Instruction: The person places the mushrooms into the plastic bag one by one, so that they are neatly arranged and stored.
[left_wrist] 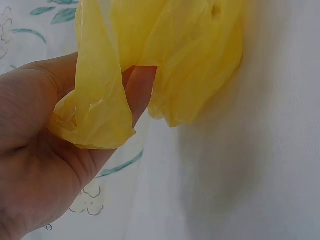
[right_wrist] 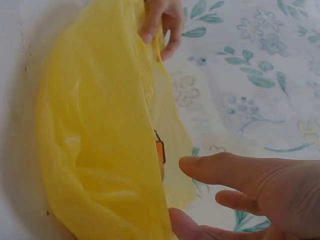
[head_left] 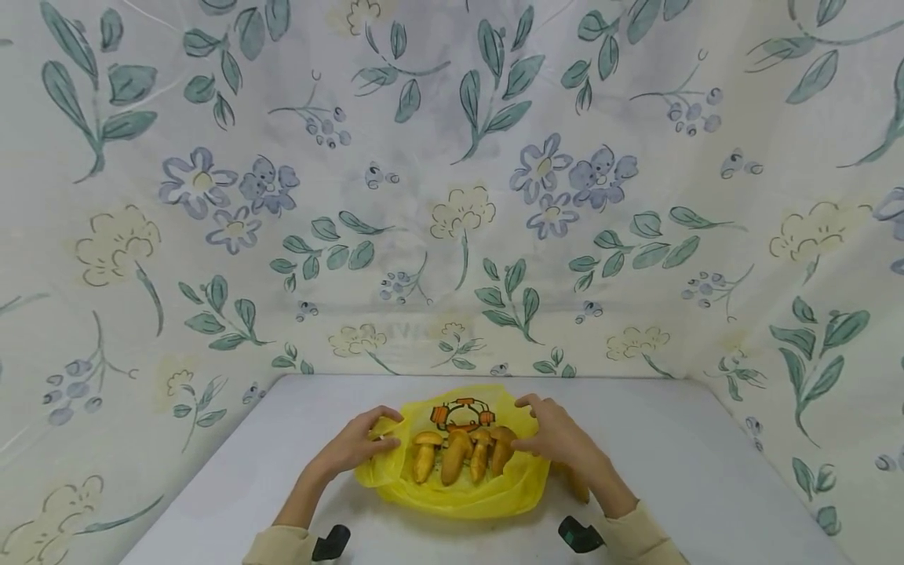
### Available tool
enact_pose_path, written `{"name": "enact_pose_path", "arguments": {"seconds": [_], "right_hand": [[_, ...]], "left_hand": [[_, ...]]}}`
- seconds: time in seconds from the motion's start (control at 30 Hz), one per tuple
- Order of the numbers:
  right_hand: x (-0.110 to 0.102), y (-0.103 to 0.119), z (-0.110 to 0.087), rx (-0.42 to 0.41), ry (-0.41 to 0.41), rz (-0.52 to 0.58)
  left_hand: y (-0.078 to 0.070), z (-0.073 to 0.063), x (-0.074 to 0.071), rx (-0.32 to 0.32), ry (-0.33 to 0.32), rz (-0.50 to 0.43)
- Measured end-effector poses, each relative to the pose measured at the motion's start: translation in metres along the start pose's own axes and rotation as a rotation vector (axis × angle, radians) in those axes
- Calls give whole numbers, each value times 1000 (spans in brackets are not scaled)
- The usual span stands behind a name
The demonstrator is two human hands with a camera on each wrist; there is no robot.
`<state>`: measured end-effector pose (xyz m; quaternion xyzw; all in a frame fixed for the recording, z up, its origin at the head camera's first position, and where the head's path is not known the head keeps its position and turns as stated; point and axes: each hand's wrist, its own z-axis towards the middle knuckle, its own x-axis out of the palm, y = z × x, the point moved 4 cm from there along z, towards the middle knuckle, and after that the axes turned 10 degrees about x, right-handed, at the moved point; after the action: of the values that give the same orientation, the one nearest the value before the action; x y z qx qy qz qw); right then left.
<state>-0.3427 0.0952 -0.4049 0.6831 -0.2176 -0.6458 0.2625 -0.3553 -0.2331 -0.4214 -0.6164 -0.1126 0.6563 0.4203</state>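
A yellow plastic bag (head_left: 462, 502) lies spread on the white table with its mouth open, showing an orange and black print. Several brown mushrooms (head_left: 455, 457) sit side by side within it. At the bag's left edge my left hand (head_left: 359, 441) holds the thin film between thumb and fingers; in the left wrist view a bag fold (left_wrist: 102, 115) drapes across that hand. Over the right edge, my right hand (head_left: 561, 431) has its thumb and fingers spread apart. In the right wrist view, its lower fingertip (right_wrist: 182, 225) meets the bag's rim.
Partly hidden under my right wrist, another brown item (head_left: 579, 482) lies on the table (head_left: 671, 439), just right of the bag. A floral cloth (head_left: 452, 173) rises behind the table and along both sides.
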Motion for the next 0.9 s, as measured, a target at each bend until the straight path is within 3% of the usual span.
{"name": "enact_pose_path", "arguments": {"seconds": [0.3,0.5,0.9], "right_hand": [[-24,-25,-1,9,-37,-27],[-32,-40,-1,43,-12,26],[-43,-52,-4,54,-5,56]], "left_hand": [[0,-1,0,7,-9,-3],[-1,-3,0,-2,-2,-2],[-1,-2,0,-7,-10,-2]]}}
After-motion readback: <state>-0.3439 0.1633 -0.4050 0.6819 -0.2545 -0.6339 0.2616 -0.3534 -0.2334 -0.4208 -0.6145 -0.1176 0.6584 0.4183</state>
